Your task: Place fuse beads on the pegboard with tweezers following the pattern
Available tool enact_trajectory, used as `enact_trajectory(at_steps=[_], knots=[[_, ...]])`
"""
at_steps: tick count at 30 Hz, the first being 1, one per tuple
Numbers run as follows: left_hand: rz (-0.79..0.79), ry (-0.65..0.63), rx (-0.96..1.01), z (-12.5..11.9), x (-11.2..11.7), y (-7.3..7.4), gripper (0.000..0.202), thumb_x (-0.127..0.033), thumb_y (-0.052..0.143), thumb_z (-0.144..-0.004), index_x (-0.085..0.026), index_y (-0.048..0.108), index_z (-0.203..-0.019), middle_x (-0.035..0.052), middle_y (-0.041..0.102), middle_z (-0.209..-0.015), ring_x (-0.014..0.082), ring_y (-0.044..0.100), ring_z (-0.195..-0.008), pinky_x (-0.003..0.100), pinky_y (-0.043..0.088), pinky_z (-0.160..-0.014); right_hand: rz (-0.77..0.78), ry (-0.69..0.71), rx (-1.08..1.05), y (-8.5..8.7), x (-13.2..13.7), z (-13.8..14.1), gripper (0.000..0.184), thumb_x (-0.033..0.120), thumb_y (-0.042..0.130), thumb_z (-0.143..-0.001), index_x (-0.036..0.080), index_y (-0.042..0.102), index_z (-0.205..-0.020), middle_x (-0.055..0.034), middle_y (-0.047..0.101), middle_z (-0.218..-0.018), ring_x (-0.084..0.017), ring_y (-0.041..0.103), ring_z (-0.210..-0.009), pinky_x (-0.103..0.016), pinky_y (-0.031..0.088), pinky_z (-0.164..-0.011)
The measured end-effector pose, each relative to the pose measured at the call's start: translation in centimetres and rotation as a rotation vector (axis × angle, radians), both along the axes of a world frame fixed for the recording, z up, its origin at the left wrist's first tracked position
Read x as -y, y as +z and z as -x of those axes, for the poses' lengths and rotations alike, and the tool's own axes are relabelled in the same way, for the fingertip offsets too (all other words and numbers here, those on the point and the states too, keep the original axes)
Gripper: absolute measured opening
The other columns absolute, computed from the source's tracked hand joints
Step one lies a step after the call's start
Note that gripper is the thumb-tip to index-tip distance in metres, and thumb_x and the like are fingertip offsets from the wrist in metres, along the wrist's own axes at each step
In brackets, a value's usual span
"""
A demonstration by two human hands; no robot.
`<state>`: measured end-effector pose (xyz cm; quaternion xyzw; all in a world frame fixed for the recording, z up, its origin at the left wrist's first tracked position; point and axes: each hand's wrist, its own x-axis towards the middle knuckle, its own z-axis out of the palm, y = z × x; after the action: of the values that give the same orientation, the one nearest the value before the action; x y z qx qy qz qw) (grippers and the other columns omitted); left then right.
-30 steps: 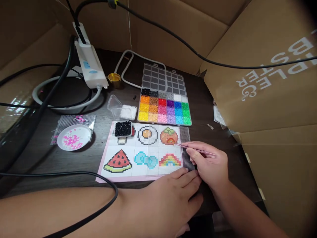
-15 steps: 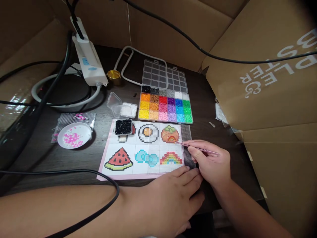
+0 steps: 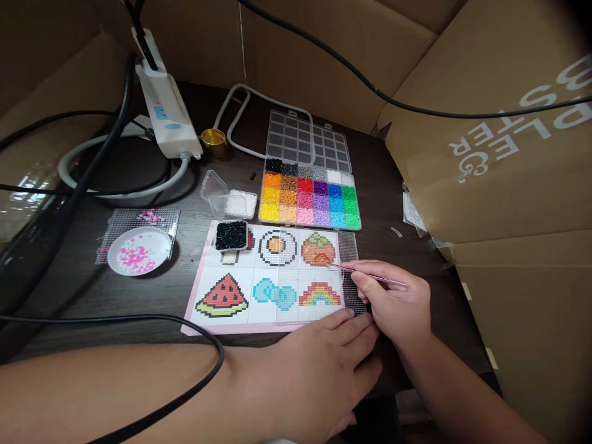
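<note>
In my right hand point(image 3: 395, 302) a pair of pink tweezers point(image 3: 383, 280) is pinched, its tip at a small rainbow of beads point(image 3: 320, 258) over the orange fruit picture. These beads sit on a clear pegboard point(image 3: 349, 246), which overlaps the right part of a pink-edged pattern sheet point(image 3: 197, 277). My left hand point(image 3: 319, 357) lies flat with fingers stretched out, fingertips at the pegboard's lower right edge. A small box of black beads point(image 3: 231, 235) rests on the sheet's upper left.
Behind the sheet stands a sorted bead case point(image 3: 309, 225), its lid folded back. A white bead box point(image 3: 240, 205), a gold cup point(image 3: 213, 143) and a dish of pink and white beads point(image 3: 160, 246) lie leftward. A power strip point(image 3: 169, 117) and cables surround them; cardboard walls point(image 3: 509, 185) enclose the table.
Both hands stay almost in place. The tweezer tip is still at the small bead rainbow, and the view has shifted very slightly.
</note>
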<state>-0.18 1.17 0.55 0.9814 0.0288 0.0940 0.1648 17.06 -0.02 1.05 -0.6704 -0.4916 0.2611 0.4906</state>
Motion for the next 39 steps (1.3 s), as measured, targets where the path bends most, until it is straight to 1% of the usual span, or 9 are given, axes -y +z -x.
enact_trajectory(at_steps=[6, 10, 15, 22, 27, 33, 39], knots=[[-0.004, 0.001, 0.020, -0.01, 0.20, -0.20, 0.059, -0.053, 0.053, -0.088, -0.014, 0.054, -0.132, 0.0182, 0.045, -0.149, 0.0301, 0.038, -0.141, 0.042, 0.022, -0.119, -0.033, -0.041, -0.008, -0.14, -0.28, 0.19, 0.009, 0.020, 0.072, -0.080, 0.022, 0.080, -0.083, -0.0060, 0.078, -0.088, -0.013, 0.069, -0.061, -0.019, 0.054, -0.043], [-0.008, 0.009, 0.021, -0.13, 0.32, -0.28, 0.059, -0.054, 0.054, -0.087, -0.015, 0.055, -0.132, 0.0177, 0.046, -0.148, 0.0298, 0.039, -0.140, 0.042, 0.023, -0.118, -0.055, -0.047, -0.009, -0.11, -0.65, 0.44, 0.008, 0.018, 0.072, -0.079, 0.021, 0.079, -0.081, -0.0059, 0.078, -0.087, -0.012, 0.068, -0.058, -0.019, 0.053, -0.043], [-0.001, -0.001, -0.004, -0.11, 0.29, -0.23, 0.061, -0.054, 0.053, -0.088, -0.015, 0.052, -0.135, 0.0178, 0.043, -0.150, 0.0298, 0.038, -0.142, 0.043, 0.022, -0.119, -0.039, -0.044, -0.027, 0.07, -0.71, 0.58, 0.009, 0.016, 0.072, -0.078, 0.022, 0.079, -0.080, -0.0045, 0.078, -0.087, -0.011, 0.067, -0.057, -0.017, 0.053, -0.043], [0.000, 0.012, 0.017, -0.18, 0.20, -0.34, 0.059, -0.054, 0.056, -0.086, -0.015, 0.055, -0.132, 0.0165, 0.047, -0.148, 0.0286, 0.039, -0.141, 0.042, 0.025, -0.118, -0.022, -0.041, -0.021, -0.01, -0.79, 0.57, 0.011, 0.017, 0.072, -0.079, 0.023, 0.080, -0.083, -0.0035, 0.078, -0.088, -0.009, 0.066, -0.057, -0.015, 0.054, -0.044], [0.002, 0.010, 0.020, -0.14, 0.21, -0.24, 0.060, -0.053, 0.055, -0.087, -0.015, 0.054, -0.133, 0.0172, 0.046, -0.148, 0.0289, 0.040, -0.140, 0.042, 0.025, -0.118, -0.022, -0.044, -0.015, -0.04, -0.76, 0.52, 0.011, 0.017, 0.072, -0.079, 0.023, 0.080, -0.082, -0.0040, 0.078, -0.088, -0.010, 0.066, -0.056, -0.016, 0.053, -0.043], [0.002, -0.003, -0.006, -0.11, 0.15, -0.16, 0.059, -0.052, 0.052, -0.089, -0.015, 0.052, -0.135, 0.0173, 0.044, -0.150, 0.0294, 0.038, -0.142, 0.042, 0.023, -0.119, -0.033, -0.032, -0.011, -0.11, -0.66, 0.45, 0.012, 0.017, 0.072, -0.079, 0.024, 0.080, -0.084, -0.0031, 0.078, -0.088, -0.008, 0.063, -0.053, -0.016, 0.052, -0.043], [0.000, 0.002, 0.012, -0.11, 0.21, -0.26, 0.059, -0.052, 0.052, -0.089, -0.015, 0.052, -0.135, 0.0176, 0.044, -0.150, 0.0297, 0.038, -0.141, 0.042, 0.023, -0.119, -0.022, -0.035, -0.022, -0.16, -0.69, 0.51, 0.012, 0.017, 0.072, -0.080, 0.025, 0.080, -0.084, -0.0024, 0.078, -0.088, -0.006, 0.061, -0.052, -0.014, 0.052, -0.044]])
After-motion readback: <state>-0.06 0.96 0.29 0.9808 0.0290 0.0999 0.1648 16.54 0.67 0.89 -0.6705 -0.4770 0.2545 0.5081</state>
